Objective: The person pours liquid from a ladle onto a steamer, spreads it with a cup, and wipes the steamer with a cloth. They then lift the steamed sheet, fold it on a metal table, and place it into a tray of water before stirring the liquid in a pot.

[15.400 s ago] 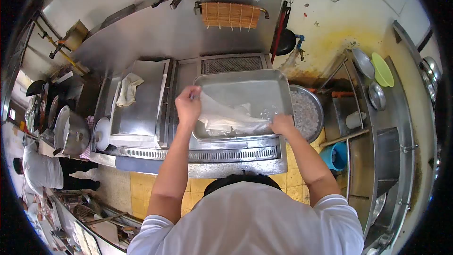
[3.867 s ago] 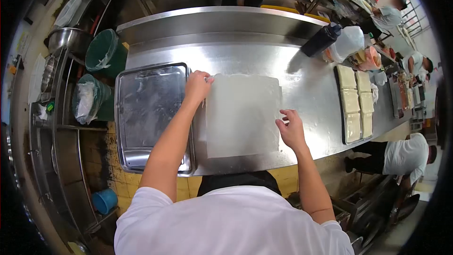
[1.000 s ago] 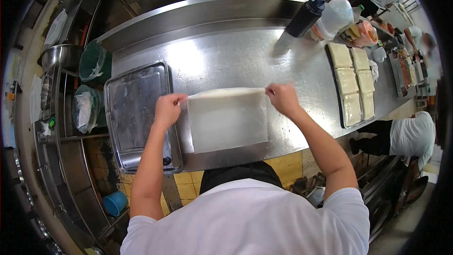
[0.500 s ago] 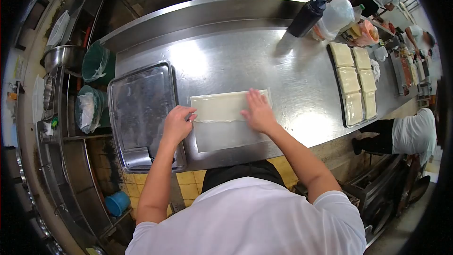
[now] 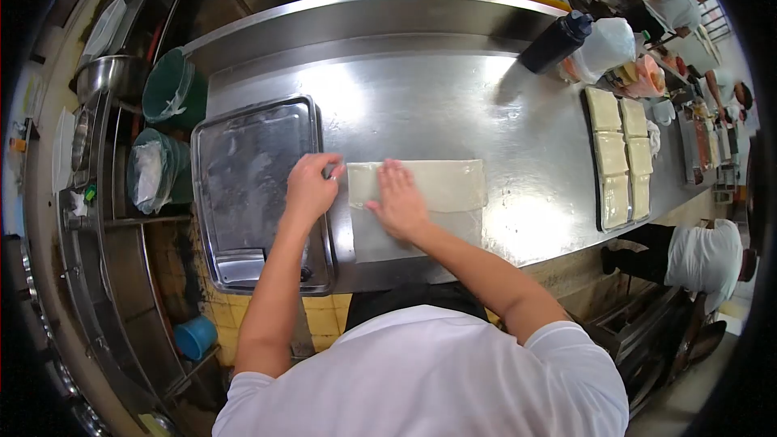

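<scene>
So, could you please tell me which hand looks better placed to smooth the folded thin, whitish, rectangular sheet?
Probably the right hand: it appears to lie flat on the folded part of the thin, whitish, rectangular sheet, fingers extended. The left hand is just beyond the sheet's left edge, fingers bent.

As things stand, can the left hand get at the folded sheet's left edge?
Probably yes: the left hand is close beside that edge of the folded sheet, and the right hand, flat on top, leaves it uncovered.
</scene>
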A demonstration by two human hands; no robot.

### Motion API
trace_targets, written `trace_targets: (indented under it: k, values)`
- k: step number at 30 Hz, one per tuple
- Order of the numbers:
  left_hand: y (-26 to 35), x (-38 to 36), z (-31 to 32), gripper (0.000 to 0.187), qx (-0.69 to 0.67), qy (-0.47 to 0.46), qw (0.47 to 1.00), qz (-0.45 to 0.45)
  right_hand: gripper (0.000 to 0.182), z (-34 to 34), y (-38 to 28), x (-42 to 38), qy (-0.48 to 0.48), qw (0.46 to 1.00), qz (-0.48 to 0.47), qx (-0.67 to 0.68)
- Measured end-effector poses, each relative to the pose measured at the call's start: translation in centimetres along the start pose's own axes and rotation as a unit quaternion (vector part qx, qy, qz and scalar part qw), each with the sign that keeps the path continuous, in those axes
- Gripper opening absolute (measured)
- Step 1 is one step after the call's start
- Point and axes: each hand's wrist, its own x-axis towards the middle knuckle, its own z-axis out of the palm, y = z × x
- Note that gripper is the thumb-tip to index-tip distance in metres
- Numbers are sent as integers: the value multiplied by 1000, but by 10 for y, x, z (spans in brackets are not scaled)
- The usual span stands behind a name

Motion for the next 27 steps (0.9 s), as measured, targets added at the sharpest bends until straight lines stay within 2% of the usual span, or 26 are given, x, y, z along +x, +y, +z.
trace_targets:
  k: [2,5,7,8,10,12,14,17,20,21,24,27]
  values:
    - [-6,14,12,21,17,21,999,30,83,6,-28,22,-7,999,-40,15]
    - [-27,25,41,23,50,-5,998,28,84,3,-49,38,-28,997,-71,22]
    - [-31,31,52,24,61,-112,991,30,83,0,-41,35,-57,997,-37,25]
    - [-33,33,58,24,66,-165,984,31,83,-4,-32,30,-72,997,-20,27]
    - [-33,27,68,24,97,-150,983,47,78,-6,5,2,30,999,1,30]
    - [-22,30,63,25,138,-161,976,49,74,-12,50,-26,66,995,66,19]
    - [-21,36,61,28,153,-189,969,40,72,-19,97,-53,85,988,129,-25]
    - [-17,44,57,34,181,-228,956,43,68,-30,140,-68,65,972,221,-50]
    - [-21,50,59,35,181,-243,951,58,65,-48,131,-47,66,972,226,1]
    - [-24,50,60,35,176,-244,952,62,56,-43,123,-34,125,974,182,-46]
    - [-30,53,66,32,171,-259,950,38,47,-60,74,12,113,980,130,101]
    - [-27,48,57,29,177,-241,952,66,38,-56,33,57,63,986,78,135]
